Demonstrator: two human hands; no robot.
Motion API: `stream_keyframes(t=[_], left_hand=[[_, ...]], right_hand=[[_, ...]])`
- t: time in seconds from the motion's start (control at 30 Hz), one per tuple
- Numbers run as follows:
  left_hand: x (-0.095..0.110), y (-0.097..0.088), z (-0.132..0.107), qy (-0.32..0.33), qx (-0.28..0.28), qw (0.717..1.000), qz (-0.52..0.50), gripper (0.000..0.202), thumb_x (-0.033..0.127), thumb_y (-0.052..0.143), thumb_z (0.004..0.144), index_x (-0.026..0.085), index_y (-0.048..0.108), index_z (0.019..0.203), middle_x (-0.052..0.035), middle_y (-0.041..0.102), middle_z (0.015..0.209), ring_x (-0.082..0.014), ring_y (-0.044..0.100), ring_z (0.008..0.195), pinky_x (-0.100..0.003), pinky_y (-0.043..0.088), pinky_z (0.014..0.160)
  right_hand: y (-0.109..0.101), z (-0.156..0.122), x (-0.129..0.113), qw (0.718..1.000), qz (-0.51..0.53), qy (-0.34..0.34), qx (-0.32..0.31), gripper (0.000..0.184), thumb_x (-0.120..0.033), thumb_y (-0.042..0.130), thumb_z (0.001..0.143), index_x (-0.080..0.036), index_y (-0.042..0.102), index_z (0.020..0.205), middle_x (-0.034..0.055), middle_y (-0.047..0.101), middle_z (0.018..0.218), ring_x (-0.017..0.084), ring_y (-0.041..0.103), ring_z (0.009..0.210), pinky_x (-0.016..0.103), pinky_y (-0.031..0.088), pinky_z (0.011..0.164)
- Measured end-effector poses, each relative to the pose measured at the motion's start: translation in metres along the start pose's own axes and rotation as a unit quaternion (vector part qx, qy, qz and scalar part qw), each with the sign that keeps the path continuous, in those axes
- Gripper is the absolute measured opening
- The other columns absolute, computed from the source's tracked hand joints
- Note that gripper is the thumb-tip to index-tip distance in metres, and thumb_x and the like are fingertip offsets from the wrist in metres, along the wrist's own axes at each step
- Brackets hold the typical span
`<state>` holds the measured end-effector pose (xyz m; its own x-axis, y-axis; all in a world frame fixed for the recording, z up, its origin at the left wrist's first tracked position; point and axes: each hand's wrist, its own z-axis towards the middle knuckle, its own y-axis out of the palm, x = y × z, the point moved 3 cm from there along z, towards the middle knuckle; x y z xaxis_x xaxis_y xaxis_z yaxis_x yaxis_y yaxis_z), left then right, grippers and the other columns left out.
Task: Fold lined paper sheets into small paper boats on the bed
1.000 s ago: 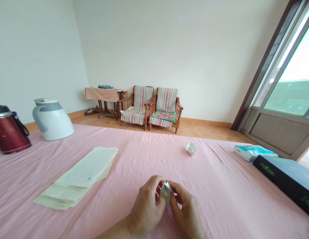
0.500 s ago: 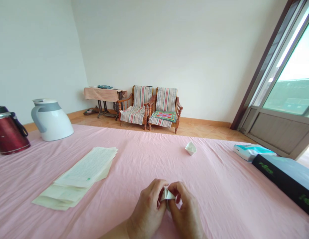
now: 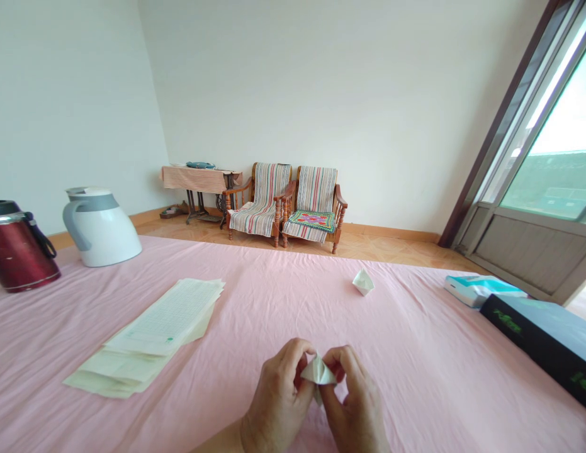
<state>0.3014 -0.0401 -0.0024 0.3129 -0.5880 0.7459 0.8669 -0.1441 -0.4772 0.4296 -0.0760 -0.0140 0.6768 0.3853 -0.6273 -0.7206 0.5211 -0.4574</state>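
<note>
Between my two hands is a small piece of folded pale paper (image 3: 318, 371) with a raised point in its middle. My left hand (image 3: 282, 390) pinches its left side with thumb and fingers. On the opposite side, my right hand (image 3: 353, 393) pinches the right edge in the same way. The paper's underside is partly hidden by my thumbs. Farther off on the pink cloth (image 3: 274, 302) sits a folded paper boat (image 3: 363, 282), apart from both hands. To the left lies a stack of pale green gridded paper sheets (image 3: 155, 333), slightly fanned out.
At the left stand a red thermos (image 3: 21, 251) and a white jug (image 3: 106, 229) with a grey handle. On the right are a black-sided box (image 3: 538, 340) and a blue-and-white tissue pack (image 3: 484, 289). Two wooden armchairs (image 3: 311, 217) stand beyond the cloth's far edge.
The folded paper shows wider between my hands, its sides spread out and its middle point more visible. My fingers have shifted slightly. The other things on the cloth have stayed put.
</note>
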Motion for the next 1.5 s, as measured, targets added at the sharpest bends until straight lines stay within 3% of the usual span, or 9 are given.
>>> stream_keyframes(t=[0.63, 0.73, 0.87, 1.0, 1.37, 1.5], left_hand=[[0.001, -0.003, 0.003, -0.023, 0.013, 0.999, -0.026, 0.010, 0.010, 0.051, 0.083, 0.020, 0.052, 0.083, 0.0025, 0.056, 0.069, -0.0125, 0.055, 0.062, -0.019, 0.040, 0.058], [0.000, -0.005, 0.004, -0.008, 0.008, 1.000, -0.013, 0.013, 0.007, 0.050, 0.081, 0.020, 0.054, 0.082, 0.0015, 0.057, 0.072, -0.0129, 0.056, 0.064, -0.020, 0.041, 0.059], [-0.002, -0.010, 0.008, 0.013, 0.020, 1.000, 0.003, 0.017, 0.004, 0.048, 0.078, 0.019, 0.055, 0.080, 0.0008, 0.058, 0.074, -0.0132, 0.056, 0.066, -0.020, 0.041, 0.060], [-0.004, -0.013, 0.010, 0.016, 0.024, 0.999, 0.013, 0.016, 0.004, 0.048, 0.079, 0.019, 0.054, 0.079, 0.0008, 0.057, 0.073, -0.0130, 0.055, 0.065, -0.020, 0.040, 0.059], [-0.009, -0.012, 0.009, 0.017, 0.041, 0.998, 0.038, 0.014, 0.006, 0.049, 0.079, 0.020, 0.049, 0.076, 0.0024, 0.054, 0.070, -0.0121, 0.054, 0.061, -0.020, 0.039, 0.057], [-0.005, -0.011, 0.008, 0.025, 0.042, 0.998, 0.035, 0.013, 0.008, 0.052, 0.080, 0.020, 0.050, 0.075, 0.0021, 0.055, 0.070, -0.0120, 0.054, 0.062, -0.020, 0.040, 0.058]], right_hand=[[0.001, 0.002, -0.001, 0.996, 0.048, 0.077, 0.004, 0.010, -0.023, 0.049, 0.084, -0.023, 0.049, 0.074, -0.0027, 0.054, 0.066, 0.014, 0.051, 0.060, 0.023, 0.040, 0.057], [0.001, 0.001, -0.001, 0.995, 0.061, 0.076, 0.007, 0.003, -0.022, 0.049, 0.082, -0.023, 0.050, 0.081, -0.0013, 0.057, 0.071, 0.015, 0.055, 0.063, 0.025, 0.043, 0.059], [0.001, 0.000, -0.005, 0.994, 0.077, 0.070, 0.012, 0.022, -0.021, 0.050, 0.078, -0.024, 0.051, 0.100, 0.0008, 0.061, 0.085, 0.016, 0.059, 0.074, 0.027, 0.046, 0.067], [0.002, 0.000, -0.008, 0.993, 0.097, 0.061, 0.012, 0.029, -0.023, 0.050, 0.077, -0.024, 0.051, 0.107, 0.0020, 0.063, 0.090, 0.018, 0.061, 0.081, 0.028, 0.047, 0.070], [0.004, 0.002, 0.000, 0.989, 0.125, 0.075, -0.001, 0.016, -0.019, 0.052, 0.079, -0.023, 0.057, 0.093, 0.0010, 0.067, 0.079, 0.016, 0.063, 0.070, 0.025, 0.049, 0.064], [0.001, 0.005, -0.001, 0.992, 0.119, 0.043, -0.027, 0.007, -0.018, 0.052, 0.082, -0.022, 0.057, 0.086, 0.0013, 0.068, 0.078, 0.016, 0.064, 0.071, 0.024, 0.050, 0.065]])
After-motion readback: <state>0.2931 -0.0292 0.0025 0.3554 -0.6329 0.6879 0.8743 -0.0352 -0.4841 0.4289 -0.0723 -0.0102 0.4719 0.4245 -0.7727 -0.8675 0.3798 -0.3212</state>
